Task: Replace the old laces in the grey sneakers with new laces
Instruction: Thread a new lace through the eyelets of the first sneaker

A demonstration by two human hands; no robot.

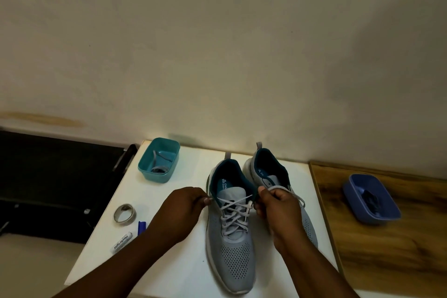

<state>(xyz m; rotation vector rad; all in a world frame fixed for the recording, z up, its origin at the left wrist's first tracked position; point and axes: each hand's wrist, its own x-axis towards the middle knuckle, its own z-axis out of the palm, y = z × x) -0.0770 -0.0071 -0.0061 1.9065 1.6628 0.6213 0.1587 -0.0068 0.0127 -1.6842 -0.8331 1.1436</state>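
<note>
Head view. Two grey sneakers stand side by side on a white table [169,261], toes toward the person. The left sneaker [231,244] is laced with a pale grey lace [235,213] crossing its eyelets. The right sneaker [268,176] is largely hidden behind the right hand and forearm.

The left hand [186,210] is curled and pinches one lace end at the shoe's left side. The right hand [275,205] is curled round the other lace end at the right side; a loop of lace arches over its knuckles.

Surroundings, counted: one teal tub [159,159] at the table's far-left corner, holding grey laces; one blue tub [371,198] on the wooden surface [387,261] to the right, with dark contents I cannot identify; one roll of tape [125,213], one white tube [122,242] and one blue item [141,226], partly hidden by the left forearm, near the table's left edge.
</note>
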